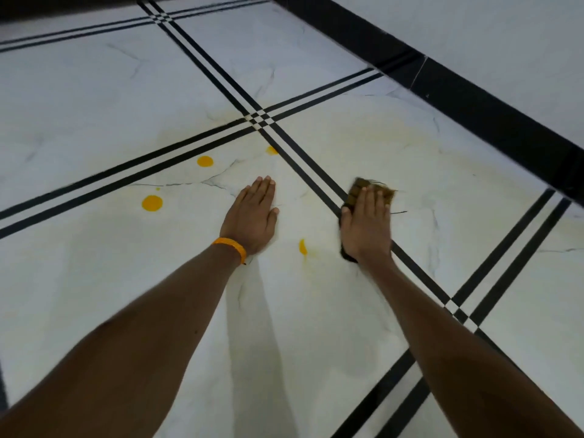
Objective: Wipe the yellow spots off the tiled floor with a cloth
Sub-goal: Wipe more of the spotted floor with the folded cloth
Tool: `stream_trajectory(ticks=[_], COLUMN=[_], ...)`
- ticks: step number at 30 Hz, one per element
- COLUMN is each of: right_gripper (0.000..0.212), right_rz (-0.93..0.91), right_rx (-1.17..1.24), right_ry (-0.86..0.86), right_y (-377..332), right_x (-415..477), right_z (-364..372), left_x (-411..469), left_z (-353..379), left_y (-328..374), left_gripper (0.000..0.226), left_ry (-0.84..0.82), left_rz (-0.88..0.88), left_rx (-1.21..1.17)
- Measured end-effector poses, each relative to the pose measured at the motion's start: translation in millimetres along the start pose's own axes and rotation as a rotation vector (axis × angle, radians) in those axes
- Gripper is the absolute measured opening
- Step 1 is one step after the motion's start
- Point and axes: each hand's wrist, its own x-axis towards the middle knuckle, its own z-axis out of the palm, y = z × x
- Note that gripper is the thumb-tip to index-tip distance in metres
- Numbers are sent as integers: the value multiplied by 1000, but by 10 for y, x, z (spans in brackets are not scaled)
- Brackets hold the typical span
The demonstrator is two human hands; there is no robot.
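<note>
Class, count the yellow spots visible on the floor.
5: two round ones left of the left hand, a tiny speck between them, a half-spot at the black stripe, a smear beside the right hand. The cloth may hide more.

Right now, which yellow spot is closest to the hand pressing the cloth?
The elongated yellow smear between the two wrists, just left of the right hand on the cloth. The other spots lie beyond the left hand.
</note>
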Motion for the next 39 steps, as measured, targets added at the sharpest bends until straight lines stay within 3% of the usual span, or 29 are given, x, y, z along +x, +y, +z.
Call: stream_trajectory(ticks=[4, 6, 9, 12, 13, 15, 17, 18, 21, 23, 25, 28, 31, 33, 37, 39], right_gripper=[69, 67, 73, 84, 83, 74, 67, 67, 72, 76, 76, 70, 67, 70, 77, 74], right_rz=[-556, -647, -451, -138, -135, -366, -595, -612, -308, -79, -49, -376, -654, -562, -102, -193], right_rx=[-2, 9, -7, -11, -10, 11, 20, 36, 7, -2, 27, 28, 1, -16, -5, 12], right_ry=[-82, -144, -96, -42, -25, -65, -103, -115, -37, 6, 28, -27, -159, -130, -14, 15], right_y=[-303, -102, 124, -289, -482, -667, -451, -237, 281, 235, -146, -478, -242, -97, -481, -789], right_x=[-884, -1185, -956, -592, -623, -915, -1336, -1450, -1244, -970, -932, -1289, -1459, -1218, -772, -911], right_z=[58, -25, -32, 61, 88, 159, 142, 90, 1, 30, 89, 218, 80, 64, 153, 251], left_x=[-166, -440, -874, -974, -958, -948, -943, -949, -951, -950, -946, -957, -940, -943, -949, -957], left_z=[-42, -37, -1, 28, 43, 41, 42, 38, -2, 12, 19, -7, -92, -139, -99, -94], left_y=[178, 290, 353, 348, 346, 337, 338, 353, 376, 372, 358, 365, 279, 139, -27, -21], left_gripper=[57, 57, 54, 57, 58, 55, 54, 54, 57, 63, 64, 60, 56, 59, 64, 67], left_ry=[37, 54, 95, 116, 130, 114, 88, 87, 85, 85, 79, 59, 10, 5, 0, -1], left_rz=[-94, -176, -167, -146, -146, -149, -144, -150, -160, -160, -170, -176, -135, -106, -130, -149], left_rx=[22, -23, -72, -68, -57, -61, -76, -78, -66, -47, -60, -74, -64, -45, -36, -14])
